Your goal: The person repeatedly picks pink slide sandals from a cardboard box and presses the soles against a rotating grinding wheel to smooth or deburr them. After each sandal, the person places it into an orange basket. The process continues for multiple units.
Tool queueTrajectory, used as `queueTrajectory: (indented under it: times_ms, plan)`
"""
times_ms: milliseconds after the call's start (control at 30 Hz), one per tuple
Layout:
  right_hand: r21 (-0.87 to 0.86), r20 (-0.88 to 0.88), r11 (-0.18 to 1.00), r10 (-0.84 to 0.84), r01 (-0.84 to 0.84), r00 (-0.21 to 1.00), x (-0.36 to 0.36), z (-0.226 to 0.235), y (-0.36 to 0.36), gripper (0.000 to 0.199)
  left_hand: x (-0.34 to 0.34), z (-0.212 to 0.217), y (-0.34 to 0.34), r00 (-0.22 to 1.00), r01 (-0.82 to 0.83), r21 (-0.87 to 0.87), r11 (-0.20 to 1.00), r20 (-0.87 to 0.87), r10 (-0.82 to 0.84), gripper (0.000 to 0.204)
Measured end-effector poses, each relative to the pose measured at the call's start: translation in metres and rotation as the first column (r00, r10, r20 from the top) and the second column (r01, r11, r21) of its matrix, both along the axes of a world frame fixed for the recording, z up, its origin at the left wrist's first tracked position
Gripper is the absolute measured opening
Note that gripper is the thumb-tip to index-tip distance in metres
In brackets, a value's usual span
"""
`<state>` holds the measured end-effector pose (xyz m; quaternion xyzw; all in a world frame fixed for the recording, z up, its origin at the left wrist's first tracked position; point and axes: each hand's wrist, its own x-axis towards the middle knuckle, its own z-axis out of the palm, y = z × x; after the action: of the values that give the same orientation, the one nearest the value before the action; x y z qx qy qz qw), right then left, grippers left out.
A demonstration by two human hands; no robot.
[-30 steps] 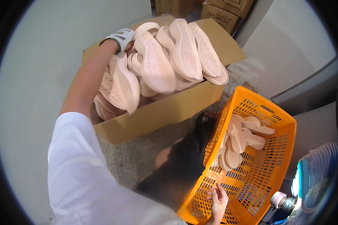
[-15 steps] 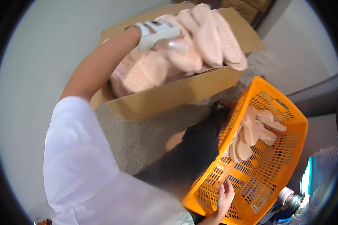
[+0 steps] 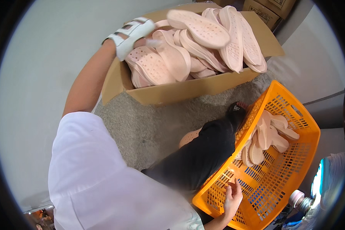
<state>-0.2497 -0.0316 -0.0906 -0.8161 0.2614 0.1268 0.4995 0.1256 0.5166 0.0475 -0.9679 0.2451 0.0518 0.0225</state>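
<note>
Two containers stand on the grey floor [image 3: 142, 126]: one cardboard box [image 3: 188, 90] and one orange basket [image 3: 295, 168]. The box is heaped with pink shoe soles [image 3: 218, 50], too overlapped for an exact count, though more than ten show. The basket holds a smaller cluster of about six soles [image 3: 268, 136] against its far wall; the rest of its lattice bottom is bare. The left hand [image 3: 136, 32], wearing a white strapped glove, reaches into the box's left corner; its fingers are buried among the soles, so whether they are spread or closed cannot be told. One sole [image 3: 199, 28] is raised and blurred, just right of this hand. The right hand [image 3: 232, 197] rests on the basket's near rim, fingers loosely curled over the edge, holding no sole. Further cartons [image 3: 270, 9] stand beyond the box.
</note>
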Motion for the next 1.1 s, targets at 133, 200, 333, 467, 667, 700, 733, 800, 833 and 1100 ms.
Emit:
queueTrajectory:
  times_ms: [133, 200, 333, 467, 667, 700, 733, 800, 833, 1100]
  plan:
    - [-0.065, -0.041, 0.997, 0.028, -0.031, 0.999, 0.003, 0.006, 0.000, 0.045, -0.006, -0.032, 0.026, 0.994, -0.080, 0.152, 0.985, -0.064, 0.091, 0.063]
    - [-0.102, -0.075, 0.990, 0.092, -0.100, 0.993, 0.005, 0.008, 0.005, 0.045, 0.008, -0.054, 0.029, 0.993, -0.059, 0.198, 0.978, -0.084, 0.077, 0.059]
    - [-0.124, -0.019, 0.978, 0.169, -0.170, 0.985, 0.012, 0.012, 0.021, 0.047, 0.045, -0.083, 0.027, 0.991, -0.006, 0.278, 0.960, -0.128, 0.043, 0.052]
    - [-0.088, 0.000, 0.986, 0.143, -0.142, 0.990, 0.004, 0.014, 0.028, 0.048, 0.057, -0.082, 0.027, 0.991, 0.118, 0.432, 0.894, -0.108, -0.078, 0.059]
    - [-0.060, -0.081, 0.992, 0.105, -0.110, 0.991, -0.022, 0.012, 0.023, 0.050, 0.052, -0.066, 0.003, 0.910, 0.132, 0.565, 0.815, -0.394, 0.126, 0.059]
    - [-0.109, -0.097, 0.985, 0.125, -0.136, 0.987, -0.024, 0.012, 0.023, 0.049, 0.051, -0.062, -0.005, 0.852, 0.090, 0.563, 0.822, -0.471, 0.229, 0.053]
    - [-0.101, -0.060, 0.987, 0.120, -0.126, 0.991, -0.026, 0.011, 0.024, 0.049, 0.046, -0.055, -0.008, 0.870, 0.090, 0.548, 0.832, -0.450, 0.203, 0.049]
    - [-0.047, -0.102, 0.997, 0.052, -0.057, 0.993, -0.028, 0.011, 0.026, 0.049, 0.032, -0.042, -0.021, 0.906, 0.056, 0.577, 0.815, -0.371, 0.201, 0.048]
    - [-0.068, -0.078, 0.992, 0.101, -0.106, 0.992, -0.028, 0.012, 0.026, 0.049, 0.023, -0.033, -0.026, 0.849, -0.007, 0.514, 0.858, -0.450, 0.276, 0.058]
    - [-0.031, -0.136, 0.998, 0.052, -0.056, 0.989, -0.031, 0.009, 0.018, 0.050, -0.045, 0.021, -0.058, 0.889, -0.342, 0.313, 0.886, -0.199, 0.413, 0.045]
